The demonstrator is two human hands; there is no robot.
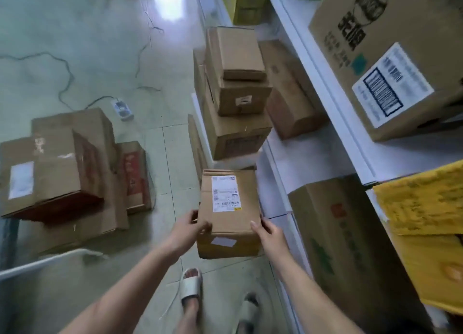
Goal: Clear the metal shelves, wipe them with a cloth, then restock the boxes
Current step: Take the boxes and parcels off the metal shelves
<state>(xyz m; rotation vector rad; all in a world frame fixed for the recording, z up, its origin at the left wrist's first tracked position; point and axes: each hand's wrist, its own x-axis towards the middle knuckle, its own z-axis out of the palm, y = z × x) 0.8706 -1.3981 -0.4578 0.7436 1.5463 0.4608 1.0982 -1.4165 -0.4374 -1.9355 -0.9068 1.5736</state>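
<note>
Left hand (194, 224) has its fingers curled round the left side of the small labelled box (229, 208), and right hand (269, 229) grips its right side. I hold it above the floor, just off the front edge of the lower shelf (313, 153). The floor pile (57, 168) at left is unshelved. Farther on, a box stack (235, 93) sits at that shelf's front edge. No cloth in view. Clearing or restocking, I can't tell; I'd guess roughly midway.
</note>
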